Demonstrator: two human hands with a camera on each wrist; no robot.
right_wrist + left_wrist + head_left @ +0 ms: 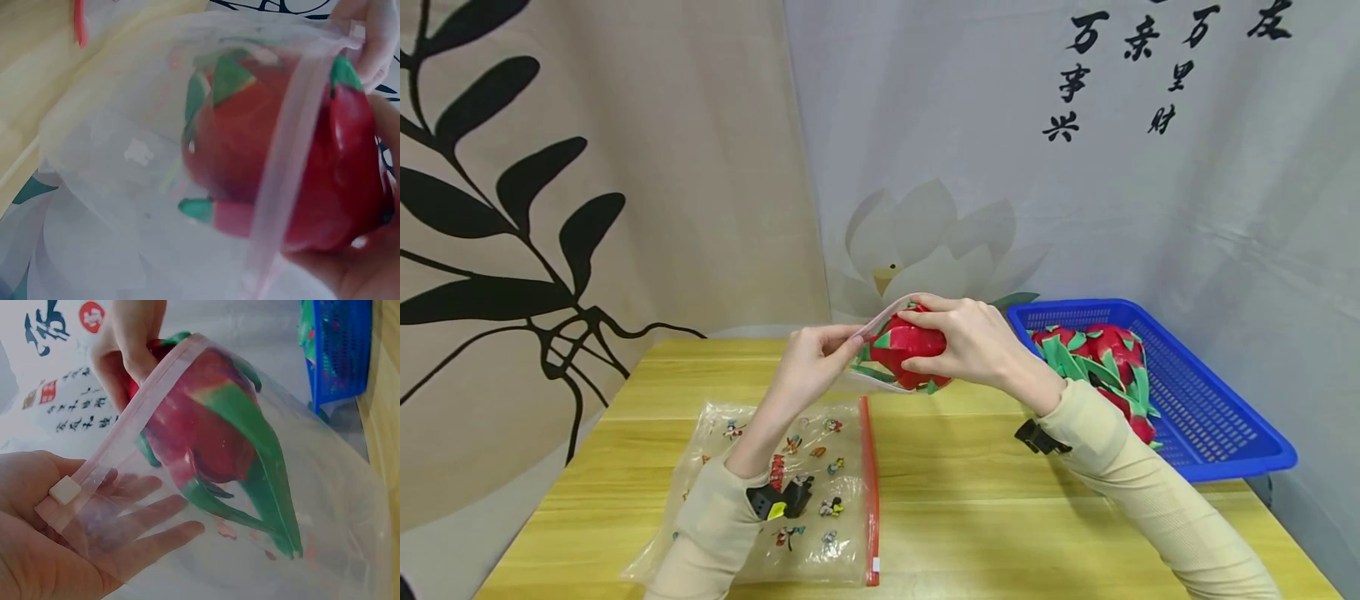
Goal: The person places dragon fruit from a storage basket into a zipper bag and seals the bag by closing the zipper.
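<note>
A red dragon fruit (910, 348) with green leafy tips is partly inside a clear zip bag (337, 487) with a pale pink closure strip. My right hand (973, 342) grips the fruit from its outer side, fingers over the top and thumb below. With thumb and forefinger, my left hand (811, 364) pinches the bag's corner by the white slider (65, 490); its other fingers show through the plastic. The bag's mouth is spread around the fruit, whose leafy end points into the bag. Both hands are raised above the table.
A second zip bag (820, 500) with cartoon prints and a red closure strip lies flat on the wooden table (970, 517). At the right stands a blue basket (1210, 408) holding several more dragon fruits (1116, 354). A printed curtain (715, 167) hangs behind.
</note>
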